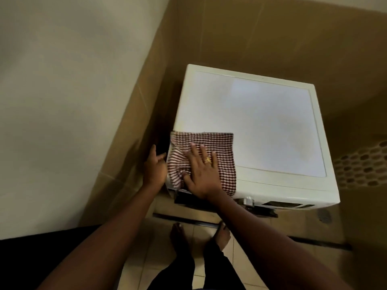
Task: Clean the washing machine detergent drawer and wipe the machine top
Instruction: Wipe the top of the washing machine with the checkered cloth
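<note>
One white, boxy machine (pixel 261 122) with a smooth glossy top is seen, and one woven red-and-white checked cloth (pixel 222 147) is laid on its front-left corner, bunched at the left and draped over the front edge. The cloth is pressed flat by the right hand (pixel 201 174), fingers (pixel 202 151) spread and straight, one gold ring (pixel 207 160) worn. The left hand (pixel 155 167) is held at the machine's left edge beside the cloth, fingers loosely curled; whether the cloth is gripped cannot be told. One metal knob (pixel 248 200) and two bare feet (pixel 178 235) on the tiled floor (pixel 146 266) are visible.
</note>
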